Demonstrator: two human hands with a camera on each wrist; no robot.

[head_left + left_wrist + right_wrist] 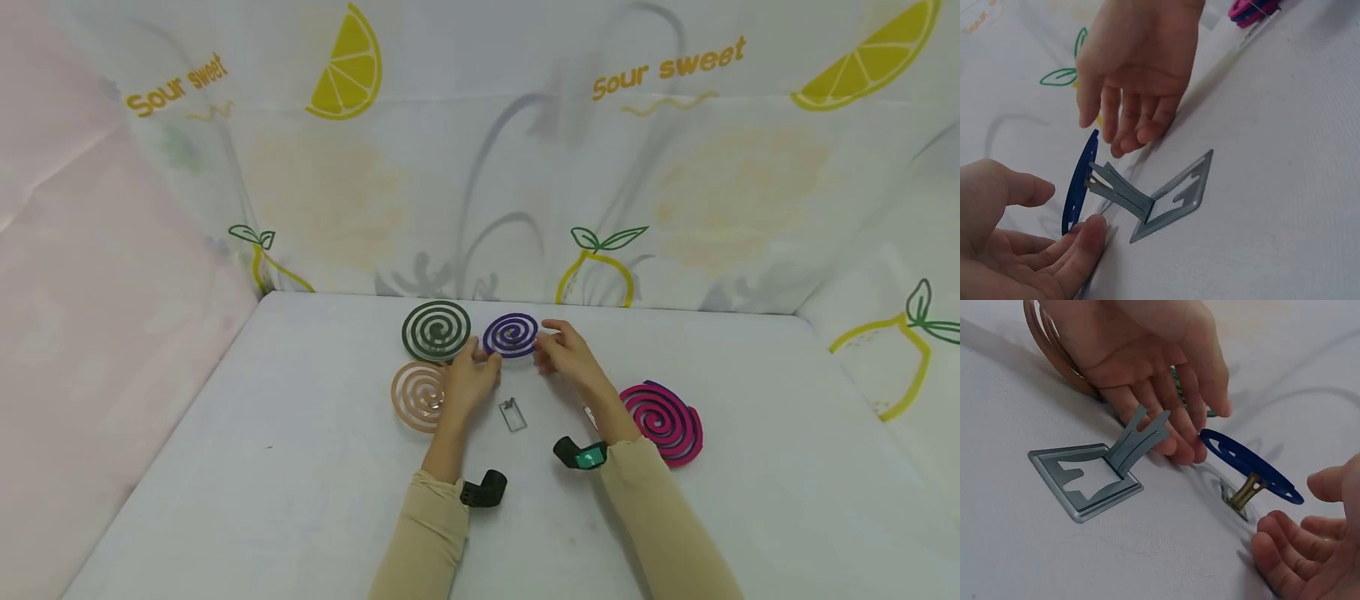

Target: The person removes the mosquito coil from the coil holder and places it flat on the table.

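Blue coil [512,332] rests on its small stand [1242,492] near the far edge of the bench [300,500]; with your left hand [471,382] and right hand [572,358] half open beside it, gripping nothing, best steady opposite sides lightly and evenly to level it.

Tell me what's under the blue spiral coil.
Under the blue spiral coil, the right wrist view shows a metal stand, its base on the white table. From the head view, the coil covers most of that stand and the table beneath.
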